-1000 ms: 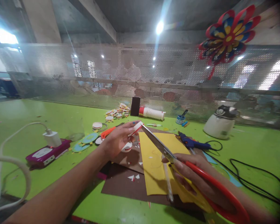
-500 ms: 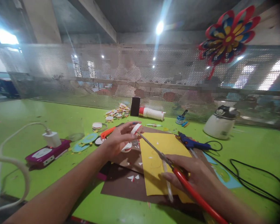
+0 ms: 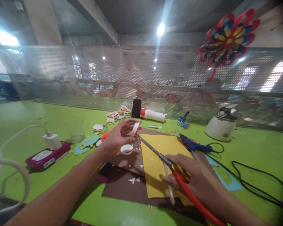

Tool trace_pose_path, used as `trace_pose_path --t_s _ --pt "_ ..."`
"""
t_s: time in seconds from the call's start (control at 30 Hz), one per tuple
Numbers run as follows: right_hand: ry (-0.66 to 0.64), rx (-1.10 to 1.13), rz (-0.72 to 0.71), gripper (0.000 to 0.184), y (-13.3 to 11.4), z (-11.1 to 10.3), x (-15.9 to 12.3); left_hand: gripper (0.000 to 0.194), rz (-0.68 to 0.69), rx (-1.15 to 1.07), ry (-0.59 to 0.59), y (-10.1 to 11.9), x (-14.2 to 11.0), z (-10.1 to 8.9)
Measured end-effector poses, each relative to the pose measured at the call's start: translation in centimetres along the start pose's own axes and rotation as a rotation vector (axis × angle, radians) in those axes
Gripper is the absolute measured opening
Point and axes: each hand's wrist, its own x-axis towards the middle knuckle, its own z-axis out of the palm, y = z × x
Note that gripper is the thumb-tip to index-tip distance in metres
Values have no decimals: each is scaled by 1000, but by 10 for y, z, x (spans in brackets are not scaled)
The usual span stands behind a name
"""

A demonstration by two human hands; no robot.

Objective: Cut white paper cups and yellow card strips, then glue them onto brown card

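My left hand (image 3: 118, 136) pinches a small white paper disc with a red stripe (image 3: 135, 128), held upright above the table. My right hand (image 3: 193, 177) grips red-handled scissors (image 3: 169, 171); the closed blades point up-left and their tip sits right at the disc's lower edge. Below lie a yellow paper sheet (image 3: 160, 163) on brown card (image 3: 124, 185), with tiny white and red offcuts scattered about. Another white disc with a red stripe (image 3: 126, 149) rests on the brown card under my left hand.
On the green table (image 3: 61, 122): a purple device with a white charger (image 3: 47, 153) at left, blue discs (image 3: 87, 142), a pile of discs (image 3: 119, 114), a black phone (image 3: 136, 107), a glue bottle (image 3: 154, 115), a blue glue gun (image 3: 193, 145), black cables (image 3: 257, 179), a white appliance (image 3: 223, 127). A paper flower (image 3: 228, 34) hangs on the mesh.
The scissor blades have gone from open to closed at the disc, and my right hand has rolled so its back faces up. My left hand turned the disc slightly.
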Motion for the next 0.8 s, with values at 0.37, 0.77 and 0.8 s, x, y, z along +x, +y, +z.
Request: trace_pose_path --t_s 0.37,0.77,0.8 --pt "1 326 89 38 -1 -5 4 53 -70 142 23 -7 2 -3" --pt "-100 476 142 47 -3 -15 3 50 -183 -20 -74 -4 0 -13" --pt "-105 471 140 48 -4 -16 3 46 -180 -9 -52 -4 0 -13"
